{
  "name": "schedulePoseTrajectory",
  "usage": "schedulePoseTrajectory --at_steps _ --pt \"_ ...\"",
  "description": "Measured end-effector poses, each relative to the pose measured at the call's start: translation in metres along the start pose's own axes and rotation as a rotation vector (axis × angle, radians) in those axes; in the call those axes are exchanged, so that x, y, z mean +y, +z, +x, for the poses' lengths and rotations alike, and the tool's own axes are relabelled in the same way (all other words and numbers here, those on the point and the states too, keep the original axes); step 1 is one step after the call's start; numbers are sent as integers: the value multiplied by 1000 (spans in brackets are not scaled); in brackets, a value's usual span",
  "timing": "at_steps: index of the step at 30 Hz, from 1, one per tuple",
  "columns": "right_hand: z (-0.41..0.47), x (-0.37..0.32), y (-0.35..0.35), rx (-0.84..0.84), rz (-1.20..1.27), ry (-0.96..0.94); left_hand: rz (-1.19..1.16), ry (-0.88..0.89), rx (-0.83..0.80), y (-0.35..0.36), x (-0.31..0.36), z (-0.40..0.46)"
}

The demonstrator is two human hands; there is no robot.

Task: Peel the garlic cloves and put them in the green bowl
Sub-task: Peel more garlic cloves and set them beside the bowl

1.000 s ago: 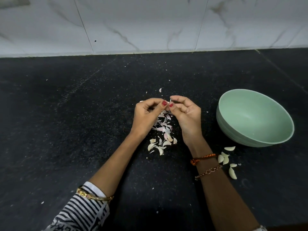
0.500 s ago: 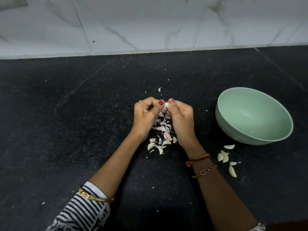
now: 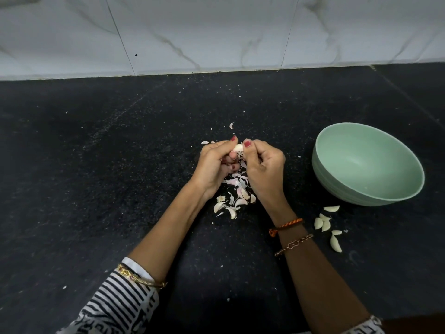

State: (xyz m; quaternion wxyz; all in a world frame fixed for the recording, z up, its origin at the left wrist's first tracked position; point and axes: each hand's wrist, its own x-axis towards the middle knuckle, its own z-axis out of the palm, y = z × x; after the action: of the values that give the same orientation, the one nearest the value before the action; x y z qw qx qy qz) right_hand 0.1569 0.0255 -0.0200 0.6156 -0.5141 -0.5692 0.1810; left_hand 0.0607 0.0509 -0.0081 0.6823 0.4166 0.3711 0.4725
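Garlic clove [image 3: 238,147]: one, pale, held at centre frame between my two thumbs, just above the heap of peelings.

Left hand [image 3: 214,165]: fingers curled round the clove from the left, thumb tip on its upper end.

Right hand [image 3: 263,165]: fingers curled, thumb and forefinger pinching the clove's right side, where a scrap of skin hangs below.

Change: half a second ago my thumbs met over the clove and hid it; now they have parted a little and its bare white flesh shows between them. I judge the skin is coming away and this clove is nearly ready for the bowl.

Green bowl [image 3: 337,179]: right of centre, well apart from my hands, tilted toward me; nothing visible inside, so no cloves have gone in yet.

Peeled cloves [image 3: 325,225]: several, loose on the counter just below the bowl at lower right; these also remain to be put in.

Peelings [image 3: 231,201]: white and pinkish husks piled on the black counter [image 3: 96,189] beneath and below my hands.

Writing, brands, labels: none readable anywhere in view.
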Motion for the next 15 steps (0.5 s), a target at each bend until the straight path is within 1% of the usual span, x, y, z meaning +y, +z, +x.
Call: schedulePoseTrajectory --at_steps 7,9,12,13,15 --pt "-1 5 -2 46 -41 -104 -220 -233 -109 5 5 -2" --pt "-1 3 -3 60 -18 -67 -192 -170 -113 5 4 -4" --pt "1 1 -3 63 27 -25 126 74 -91 2 -2 -7" --pt "1 1 -4 57 6 -33 196 143 -82 1 -4 -8" --pt "1 3 -4 48 -39 -44 238 203 -36 1 -5 -11"
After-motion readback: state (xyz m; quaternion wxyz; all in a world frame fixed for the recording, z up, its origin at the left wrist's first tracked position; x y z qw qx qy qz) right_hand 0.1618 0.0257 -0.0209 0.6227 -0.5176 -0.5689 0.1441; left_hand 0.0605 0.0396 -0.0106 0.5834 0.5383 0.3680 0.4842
